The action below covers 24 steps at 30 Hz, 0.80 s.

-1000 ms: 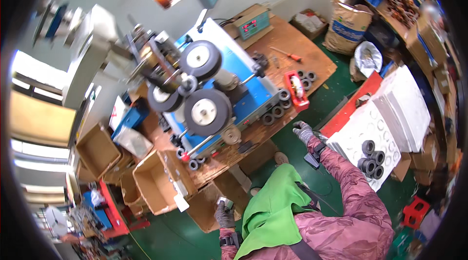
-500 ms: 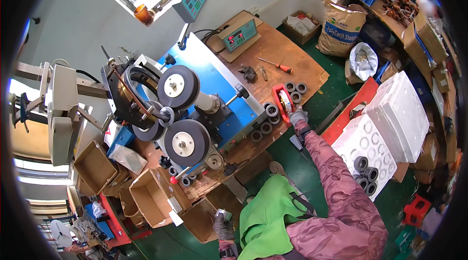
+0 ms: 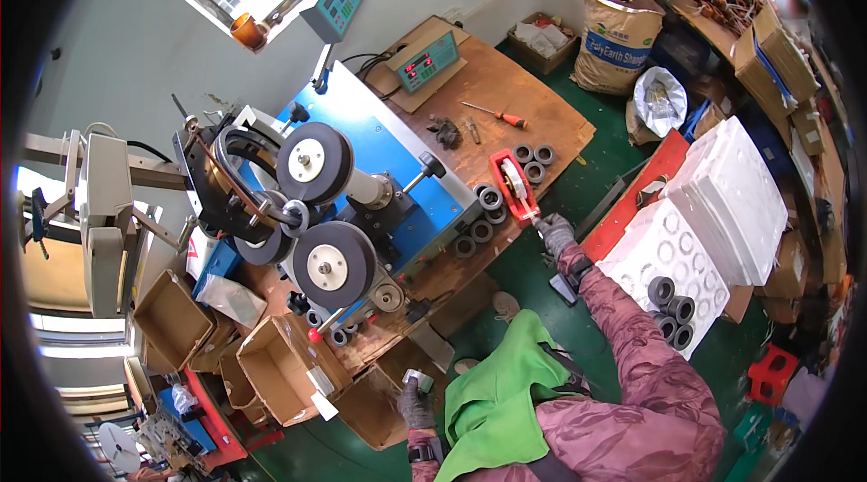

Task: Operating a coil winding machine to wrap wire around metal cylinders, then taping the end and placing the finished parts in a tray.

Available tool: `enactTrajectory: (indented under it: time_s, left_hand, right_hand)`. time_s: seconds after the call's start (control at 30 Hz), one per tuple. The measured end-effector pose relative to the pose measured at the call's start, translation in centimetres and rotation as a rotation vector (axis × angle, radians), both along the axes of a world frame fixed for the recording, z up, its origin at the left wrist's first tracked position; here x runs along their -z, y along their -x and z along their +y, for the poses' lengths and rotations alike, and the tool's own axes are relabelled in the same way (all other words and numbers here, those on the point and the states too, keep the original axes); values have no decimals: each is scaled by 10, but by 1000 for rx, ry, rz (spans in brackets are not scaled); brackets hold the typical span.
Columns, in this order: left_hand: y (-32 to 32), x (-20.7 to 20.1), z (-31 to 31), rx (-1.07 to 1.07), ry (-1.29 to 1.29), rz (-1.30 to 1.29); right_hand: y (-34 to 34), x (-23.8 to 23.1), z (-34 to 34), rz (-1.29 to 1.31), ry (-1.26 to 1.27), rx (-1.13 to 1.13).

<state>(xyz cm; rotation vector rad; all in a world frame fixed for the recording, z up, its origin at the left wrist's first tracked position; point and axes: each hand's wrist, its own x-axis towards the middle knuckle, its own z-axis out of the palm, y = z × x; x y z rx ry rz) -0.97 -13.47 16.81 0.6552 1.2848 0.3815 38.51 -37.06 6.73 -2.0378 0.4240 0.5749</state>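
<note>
My gloved right hand (image 3: 556, 234) is at the front end of a red tape dispenser (image 3: 499, 162), which stands near the edge of the wooden table. Its fingers are pinched together at the dispenser's cutting end, where a short pale bit of tape (image 3: 536, 219) shows. Low in the view, my gloved left hand (image 3: 415, 408) is closed round a small round piece (image 3: 419, 380) with a pale, greenish face; its exact kind is hard to make out. Dark grey rings (image 3: 481, 231) lie on both sides of the dispenser.
A winding machine with black rollers (image 3: 333, 269) on a blue plate fills the table's left. Behind are a control box (image 3: 427, 62) and a screwdriver (image 3: 494, 113). Cardboard boxes (image 3: 275, 372) stand at lower left. White foam sheets (image 3: 673, 252) with more rings lie at right.
My right hand has drawn back slightly from the dispenser toward me, its fingers still pinched. My left hand keeps its small round piece. The whole view has shifted a little.
</note>
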Motion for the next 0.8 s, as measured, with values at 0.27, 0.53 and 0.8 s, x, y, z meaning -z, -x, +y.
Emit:
enactTrajectory:
  time_s: [0.27, 0.53, 0.8]
  left_hand:
    - [-4, 9, 9, 319, -203, 49]
    - [5, 3, 7, 27, -38, 55]
    - [3, 7, 1, 92, -92, 77]
  right_hand:
    - [-1, 67, -8, -24, -210, -24]
    - [-25, 36, 13, 432, -55, 58]
    - [-4, 42, 3, 309, -235, 85]
